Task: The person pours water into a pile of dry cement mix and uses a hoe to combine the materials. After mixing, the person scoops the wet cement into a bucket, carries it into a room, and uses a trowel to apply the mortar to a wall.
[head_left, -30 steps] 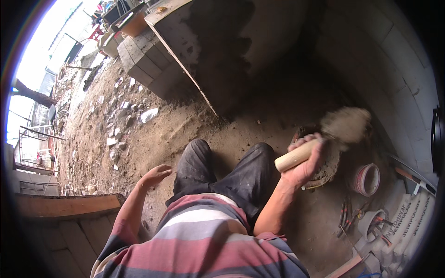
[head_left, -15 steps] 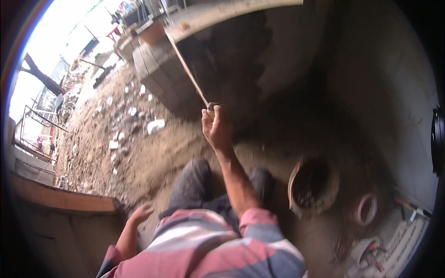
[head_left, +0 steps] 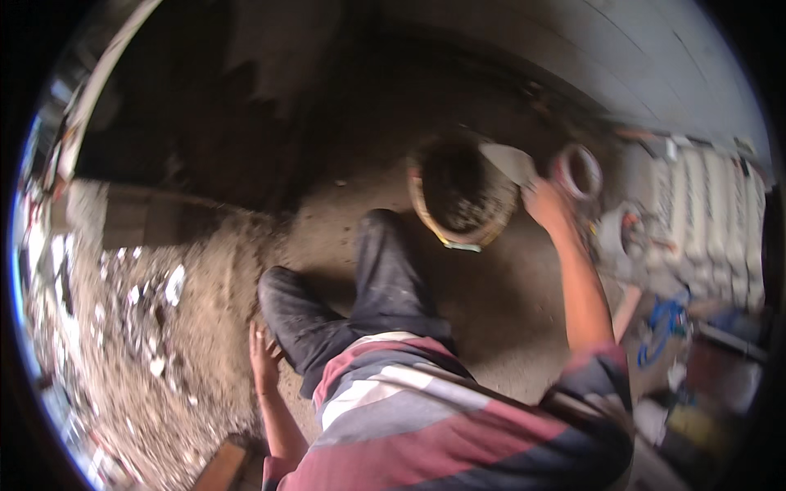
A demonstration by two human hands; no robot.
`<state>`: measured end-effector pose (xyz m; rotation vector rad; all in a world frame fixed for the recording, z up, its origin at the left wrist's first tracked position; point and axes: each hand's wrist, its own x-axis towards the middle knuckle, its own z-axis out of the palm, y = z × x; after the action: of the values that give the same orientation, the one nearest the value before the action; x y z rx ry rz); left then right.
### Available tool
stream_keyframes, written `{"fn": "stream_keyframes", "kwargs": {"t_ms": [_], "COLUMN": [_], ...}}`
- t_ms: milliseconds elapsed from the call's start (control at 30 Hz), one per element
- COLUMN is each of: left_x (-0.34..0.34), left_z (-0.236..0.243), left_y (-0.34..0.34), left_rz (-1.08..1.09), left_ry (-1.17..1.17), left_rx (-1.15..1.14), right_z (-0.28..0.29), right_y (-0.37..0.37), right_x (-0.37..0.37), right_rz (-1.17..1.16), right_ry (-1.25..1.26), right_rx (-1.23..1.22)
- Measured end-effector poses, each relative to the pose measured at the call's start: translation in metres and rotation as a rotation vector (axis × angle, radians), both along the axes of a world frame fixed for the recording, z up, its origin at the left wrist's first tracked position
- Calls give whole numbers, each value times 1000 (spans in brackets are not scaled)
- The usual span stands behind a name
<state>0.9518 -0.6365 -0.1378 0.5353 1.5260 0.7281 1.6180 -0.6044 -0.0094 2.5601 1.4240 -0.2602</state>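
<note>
My right hand (head_left: 547,203) grips a trowel at its handle end. The trowel's pale, flat blade (head_left: 509,162) lies over the right rim of a wide round tub (head_left: 419,200). Dark grey, lumpy mortar-like material (head_left: 465,214) sits in the tub; the far part of its inside is in shadow. Down by my left knee hangs my left hand (head_left: 264,360), fingers apart and holding nothing.
A smaller reddish-rimmed pail (head_left: 563,173) stands right of the tub. Beyond it are a pale bucket with tools (head_left: 612,233), stacked pale sacks (head_left: 708,217) and a blue strap (head_left: 661,323). Rubble (head_left: 173,286) lies at left, a pale wall (head_left: 639,57) at upper right.
The view has swung right. My right hand has gone from up by the dark wall, where it held a long thin tool shape, to the tub with the trowel. My left hand stays low and empty.
</note>
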Motion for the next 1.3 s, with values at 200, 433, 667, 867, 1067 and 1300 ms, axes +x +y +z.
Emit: {"fn": "stream_keyframes", "kwargs": {"t_ms": [200,433,667,867,1067,1300], "left_x": [48,51,61,69,65,65], "left_z": [0,-12,-21,-10,-19,-20], "left_y": [77,60,86,92,94,91], "left_rz": [-937,-853,-957,-968,-953,-926], "left_ry": [587,683,727,703,723,773], "left_rx": [95,178,113,65,41,48], "right_z": [-96,-151,-133,-94,-114,-135], "right_y": [72,69,53,9,23,44], "right_x": [12,-4,-8,-28,-38,-2], "right_rz": [54,-396,-567,-603,-47,-15], "right_ry": [-48,412,1092,990,74,314], "right_rx": [-225,-184,-185,118,199,106]}}
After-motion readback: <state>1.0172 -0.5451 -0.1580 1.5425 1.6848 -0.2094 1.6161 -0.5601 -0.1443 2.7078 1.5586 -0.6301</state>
